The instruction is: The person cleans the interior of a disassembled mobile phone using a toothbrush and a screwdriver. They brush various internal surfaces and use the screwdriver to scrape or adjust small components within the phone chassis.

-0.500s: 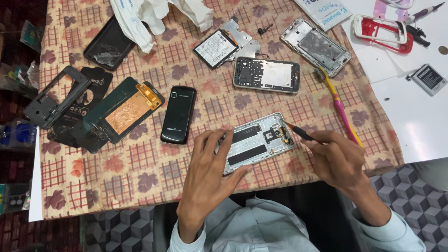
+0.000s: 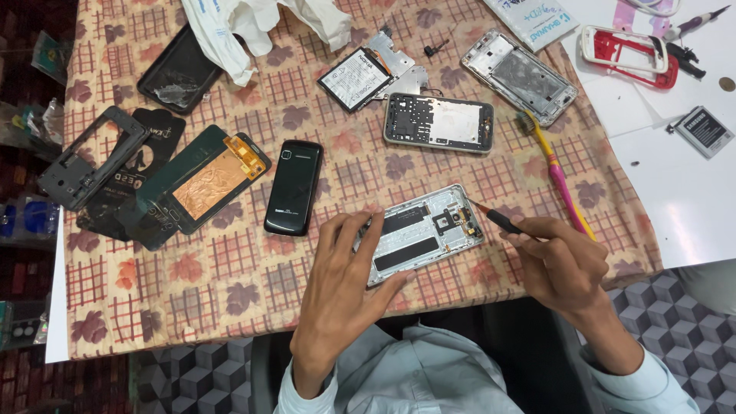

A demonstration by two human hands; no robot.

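A counter [image 2: 230,307] covered with a tan checked cloth patterned with maroon leaves fills the view from above, scattered with phone parts. The left hand [image 2: 343,287] lies flat with fingers spread, pressing down the near left end of an opened silver phone frame [image 2: 426,231] that sits at the counter's near edge, tilted slightly. The right hand [image 2: 562,263] is closed in a pinch around a thin black tool [image 2: 498,219], whose tip touches the frame's right end.

Just left of the frame lies a black phone [image 2: 294,186], and beyond it a dark panel with a copper sheet [image 2: 205,182]. Farther back sit another opened phone body [image 2: 438,123], a flat battery [image 2: 356,78] and a silver chassis [image 2: 520,77]. A pink and yellow toothbrush [image 2: 558,177] lies to the right.
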